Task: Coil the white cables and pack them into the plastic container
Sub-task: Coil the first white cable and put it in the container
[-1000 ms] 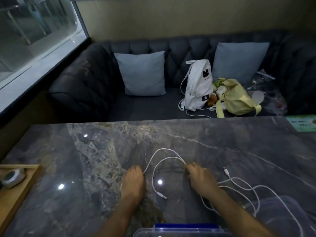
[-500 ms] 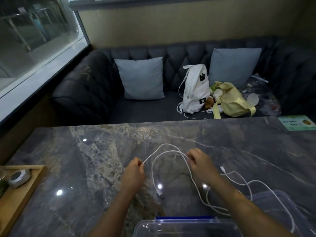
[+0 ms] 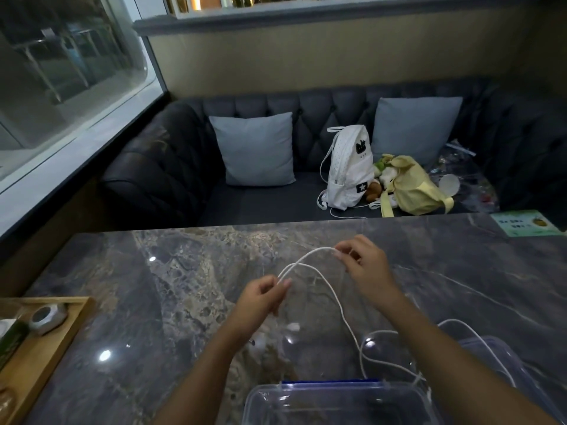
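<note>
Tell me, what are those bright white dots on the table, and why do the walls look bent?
Head view: the dots, like this glare spot, are lights mirrored in the polished table. The wide-angle lens bows the window frame. The scene is dim; the cable between the hands looks slightly motion-blurred.

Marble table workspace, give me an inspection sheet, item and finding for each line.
Surface: dark marble table, glossy with light reflections.
Job's things: white cable held up in a doubled arc; clear plastic container at the near edge, its lid lying to the right.
Clutter: wooden tray on the left with small items.
Grip: left hand and right hand each pinch the cable.
Cables: loose length trails towards the container.
Surroundings: dark sofa, white backpack, yellow bag.
</note>
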`<state>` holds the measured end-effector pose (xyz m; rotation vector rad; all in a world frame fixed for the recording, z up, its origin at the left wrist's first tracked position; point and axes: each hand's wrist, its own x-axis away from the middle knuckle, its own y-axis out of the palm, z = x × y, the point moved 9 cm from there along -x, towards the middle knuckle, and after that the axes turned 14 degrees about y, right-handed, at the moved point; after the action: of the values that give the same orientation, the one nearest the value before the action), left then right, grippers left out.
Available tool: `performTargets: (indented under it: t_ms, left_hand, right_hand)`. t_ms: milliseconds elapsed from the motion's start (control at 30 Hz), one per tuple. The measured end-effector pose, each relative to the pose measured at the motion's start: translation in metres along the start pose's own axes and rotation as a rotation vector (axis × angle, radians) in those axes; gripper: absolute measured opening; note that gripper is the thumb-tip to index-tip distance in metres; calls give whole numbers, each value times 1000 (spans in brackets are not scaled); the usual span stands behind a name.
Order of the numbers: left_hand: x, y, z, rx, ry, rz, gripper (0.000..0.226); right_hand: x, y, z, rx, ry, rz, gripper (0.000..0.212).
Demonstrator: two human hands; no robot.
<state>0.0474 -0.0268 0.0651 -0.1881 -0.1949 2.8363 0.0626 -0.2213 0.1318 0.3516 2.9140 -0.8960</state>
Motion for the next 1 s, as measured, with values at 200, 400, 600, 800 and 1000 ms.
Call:
performTargets:
  t_ms: [200,400,600,800,1000]
  left_hand:
    - [2,6,29,408,-82,-15,31]
    - [16,-4,39,283,-153,97,48]
    - [24,-1,52,301,-172,122,49]
    - [33,15,71,318,-108,9,43]
    - [55,16,68,565,-168,-41,38]
  right_hand:
    - [4,0,29,74,204,-26,14]
    - [17,-2,29,196,282,-46,34]
    - [44,28,-37,325,-90,-330,65]
    - [52,25,-78,48,-175,-308,20]
    - [31,-11,-59,-87,8,-119,21]
